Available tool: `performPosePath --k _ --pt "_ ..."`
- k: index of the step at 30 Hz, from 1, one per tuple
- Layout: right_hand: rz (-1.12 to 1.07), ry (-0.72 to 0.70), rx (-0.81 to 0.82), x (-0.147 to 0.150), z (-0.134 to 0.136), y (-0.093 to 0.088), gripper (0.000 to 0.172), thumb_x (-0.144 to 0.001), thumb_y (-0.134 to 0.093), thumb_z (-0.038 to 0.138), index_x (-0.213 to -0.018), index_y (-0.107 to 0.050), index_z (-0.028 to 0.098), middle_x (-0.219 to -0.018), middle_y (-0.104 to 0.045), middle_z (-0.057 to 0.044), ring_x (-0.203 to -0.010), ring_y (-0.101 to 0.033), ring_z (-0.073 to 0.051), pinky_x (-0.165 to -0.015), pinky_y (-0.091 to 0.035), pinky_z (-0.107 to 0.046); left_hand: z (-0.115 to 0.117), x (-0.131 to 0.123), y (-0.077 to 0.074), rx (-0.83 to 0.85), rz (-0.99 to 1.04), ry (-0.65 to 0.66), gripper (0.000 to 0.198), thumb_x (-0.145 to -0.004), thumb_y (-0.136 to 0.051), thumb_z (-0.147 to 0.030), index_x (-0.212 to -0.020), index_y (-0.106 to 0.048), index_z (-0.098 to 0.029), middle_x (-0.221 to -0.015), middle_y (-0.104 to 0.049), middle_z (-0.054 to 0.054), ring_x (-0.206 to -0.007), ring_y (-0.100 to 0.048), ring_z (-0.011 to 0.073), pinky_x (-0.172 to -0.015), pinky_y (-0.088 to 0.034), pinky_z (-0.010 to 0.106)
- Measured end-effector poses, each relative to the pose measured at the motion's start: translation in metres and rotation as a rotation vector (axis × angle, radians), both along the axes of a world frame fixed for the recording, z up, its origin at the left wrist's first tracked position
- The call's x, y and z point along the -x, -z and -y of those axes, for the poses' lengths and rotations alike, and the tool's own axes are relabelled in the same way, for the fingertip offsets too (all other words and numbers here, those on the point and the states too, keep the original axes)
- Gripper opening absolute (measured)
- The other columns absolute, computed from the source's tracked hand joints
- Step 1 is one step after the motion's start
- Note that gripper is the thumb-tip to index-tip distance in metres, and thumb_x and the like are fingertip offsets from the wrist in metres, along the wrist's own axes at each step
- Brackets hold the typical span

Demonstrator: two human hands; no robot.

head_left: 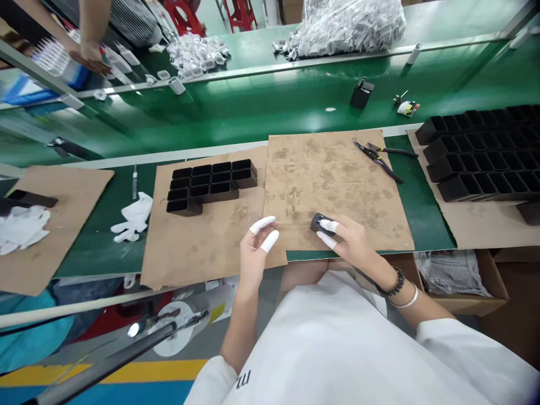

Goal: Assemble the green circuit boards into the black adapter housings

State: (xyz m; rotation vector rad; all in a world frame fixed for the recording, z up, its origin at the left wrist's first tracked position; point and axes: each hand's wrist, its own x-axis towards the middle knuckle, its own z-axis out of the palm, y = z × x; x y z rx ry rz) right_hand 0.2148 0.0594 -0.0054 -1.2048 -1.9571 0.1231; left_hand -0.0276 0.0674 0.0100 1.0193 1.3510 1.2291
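Note:
My right hand (350, 242), with white finger cots, grips a small black plastic part (319, 223) against a stained cardboard sheet (333, 180) at the table's near edge. My left hand (255, 247), also with white cots on two fingers, hovers open just left of it, holding nothing. A cluster of black rectangular housings (211, 183) stands on another cardboard sheet (202, 236) to the left.
Black pliers (379, 156) lie on the far right of the cardboard. Rows of black housings (485, 152) fill the right side. White gloves (135, 216) lie at left. Across the green conveyor (270, 107), another person's hand (90, 59) reaches near piles of white parts (198, 53).

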Motion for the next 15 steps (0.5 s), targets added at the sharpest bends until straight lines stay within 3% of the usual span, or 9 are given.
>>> performPosePath --k 3,5,7,9,12,15 --pt "-0.074 0.06 0.0 0.001 0.001 0.008 0.014 -0.097 -0.065 0.024 -0.109 -0.071 0.024 -0.105 -0.078 -0.011 -0.093 -0.074 -0.025 -0.079 -0.063 -0.04 0.007 -0.005 -0.001 -0.023 -0.028 0.057 0.035 -0.08 -0.081 -0.037 -0.112 -0.075 -0.021 -0.111 -0.079 0.008 -0.111 -0.073 0.0243 -0.107 -0.054 0.041" --pt "-0.09 0.068 0.112 0.001 0.002 0.013 0.011 -0.097 -0.064 0.026 -0.104 -0.072 0.024 -0.101 -0.078 -0.011 -0.091 -0.073 -0.027 -0.078 -0.062 -0.042 0.011 -0.011 0.001 -0.049 -0.08 0.147 0.039 -0.082 -0.08 -0.035 -0.118 -0.073 -0.022 -0.122 -0.076 0.009 -0.12 -0.07 0.0266 -0.114 -0.05 0.044" --pt "-0.213 0.07 0.284 0.004 0.003 0.015 0.008 -0.093 -0.069 0.029 -0.098 -0.072 0.025 -0.099 -0.078 -0.01 -0.091 -0.073 -0.027 -0.082 -0.062 -0.045 0.015 -0.022 0.005 -0.076 -0.168 0.277 0.054 -0.081 -0.082 -0.033 -0.132 -0.067 -0.024 -0.141 -0.068 0.011 -0.135 -0.061 0.0299 -0.121 -0.044 0.047" --pt "-0.532 0.105 0.487 0.01 0.004 0.012 0.016 -0.084 -0.079 0.033 -0.094 -0.069 0.025 -0.098 -0.077 -0.006 -0.093 -0.074 -0.026 -0.087 -0.062 -0.044 0.016 -0.036 0.01 -0.153 -0.26 0.35 0.076 -0.078 -0.085 -0.032 -0.147 -0.055 -0.027 -0.153 -0.058 0.012 -0.144 -0.054 0.0321 -0.124 -0.039 0.05" --pt "-1.207 0.111 0.882 0.024 0.008 -0.002 0.034 -0.072 -0.09 0.037 -0.089 -0.063 0.025 -0.095 -0.077 0.001 -0.086 -0.075 -0.02 -0.078 -0.065 -0.034 0.016 -0.058 0.01 -0.36 -0.336 0.283 0.087 -0.078 -0.085 -0.03 -0.154 -0.044 -0.027 -0.144 -0.064 0.013 -0.135 -0.061 0.0309 -0.119 -0.044 0.049" --pt "-1.682 -0.036 1.33 0.032 0.012 -0.019 0.028 -0.081 -0.085 0.039 -0.095 -0.067 0.023 -0.094 -0.078 0.001 -0.08 -0.075 -0.013 -0.074 -0.065 -0.024 0.013 -0.071 -0.001 -0.478 -0.327 0.232 0.091 -0.076 -0.086 -0.027 -0.155 -0.041 -0.026 -0.129 -0.073 0.009 -0.121 -0.069 0.0264 -0.112 -0.051 0.043"
